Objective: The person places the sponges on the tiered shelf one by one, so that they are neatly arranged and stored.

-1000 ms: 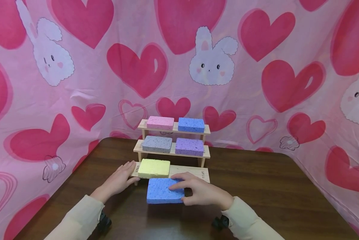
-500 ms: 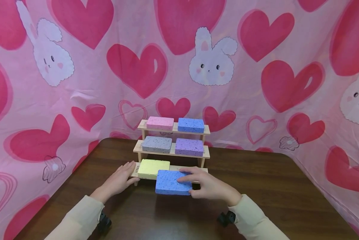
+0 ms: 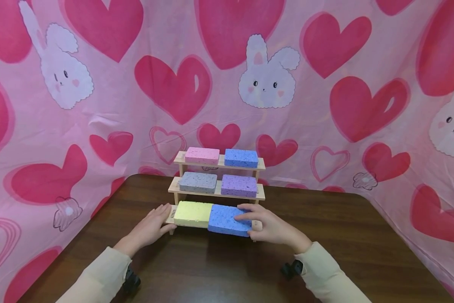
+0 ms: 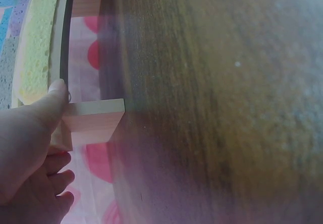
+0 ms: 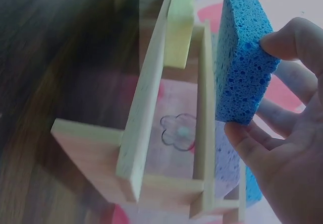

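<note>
My right hand (image 3: 274, 225) grips a blue sponge (image 3: 227, 219) by its right end, thumb on one side and fingers on the other. The sponge is held above the lowest step of a three-tier wooden stand (image 3: 172, 214), and the right wrist view shows a gap between them. On that step's left half lies a yellow sponge (image 3: 193, 213), just left of the blue one in the head view. My left hand (image 3: 149, 227) holds the step's left end, its thumb (image 4: 56, 90) against the front edge and its fingers over the end.
Grey (image 3: 198, 182) and purple (image 3: 239, 185) sponges lie on the middle step. A pink sponge (image 3: 202, 155) and another blue sponge (image 3: 241, 158) sit on top. The stand is on a dark wooden table (image 3: 325, 235), before a pink heart-and-rabbit cloth (image 3: 227, 97).
My right hand has carried the blue sponge rightward and away from me, from in front of the stand to over its lowest step. My left hand has stayed at the step's left end.
</note>
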A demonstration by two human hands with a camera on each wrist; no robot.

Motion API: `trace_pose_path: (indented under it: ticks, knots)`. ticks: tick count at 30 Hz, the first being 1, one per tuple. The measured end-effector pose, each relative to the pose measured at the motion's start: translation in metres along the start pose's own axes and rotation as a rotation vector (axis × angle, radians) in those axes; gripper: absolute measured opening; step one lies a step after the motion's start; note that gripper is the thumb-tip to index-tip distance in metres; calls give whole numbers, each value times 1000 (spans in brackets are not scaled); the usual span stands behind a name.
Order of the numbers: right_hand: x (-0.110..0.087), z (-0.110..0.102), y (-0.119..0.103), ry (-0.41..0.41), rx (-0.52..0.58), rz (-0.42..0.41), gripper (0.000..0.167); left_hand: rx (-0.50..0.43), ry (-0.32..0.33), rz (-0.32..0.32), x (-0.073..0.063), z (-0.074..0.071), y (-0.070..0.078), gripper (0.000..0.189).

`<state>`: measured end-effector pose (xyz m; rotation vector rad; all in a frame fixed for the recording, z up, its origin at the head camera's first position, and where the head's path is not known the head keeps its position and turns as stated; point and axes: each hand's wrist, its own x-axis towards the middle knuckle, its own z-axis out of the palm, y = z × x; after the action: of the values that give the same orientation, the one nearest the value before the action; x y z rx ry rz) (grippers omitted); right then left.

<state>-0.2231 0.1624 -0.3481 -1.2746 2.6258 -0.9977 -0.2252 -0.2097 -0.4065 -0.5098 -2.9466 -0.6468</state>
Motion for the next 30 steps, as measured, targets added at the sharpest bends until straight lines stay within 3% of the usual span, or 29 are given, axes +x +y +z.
trace_pose_path:
  ticks: [13, 30]
  knots:
    - [-1, -2, 24, 28, -31, 31, 44, 0, 1, 10, -1, -1, 2, 75]
    - [-3, 4, 41, -31, -3, 88, 43, 2, 4, 13, -1, -1, 3, 75]
